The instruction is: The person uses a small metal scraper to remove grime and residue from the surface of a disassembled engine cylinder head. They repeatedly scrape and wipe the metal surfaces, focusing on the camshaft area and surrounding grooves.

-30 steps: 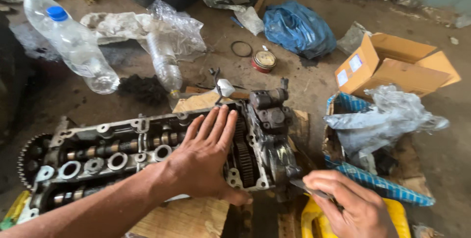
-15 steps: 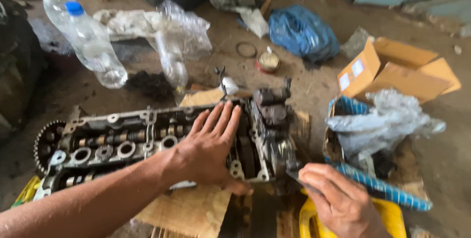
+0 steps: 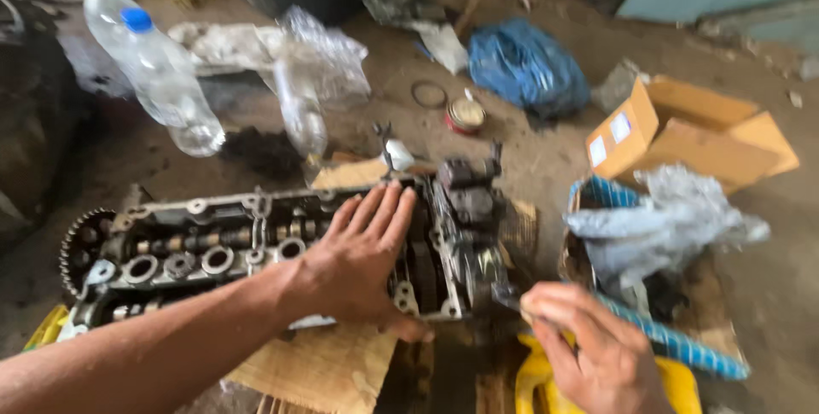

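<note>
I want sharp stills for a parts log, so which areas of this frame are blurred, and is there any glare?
Head view: motion blur smears the whole frame, worst on the right hand and the parts by the cylinder head's right end; the left hand, flat on the head, is a bit clearer; daylight is soft and even, with only mild shine on the bottles and no hard shadows.
</note>
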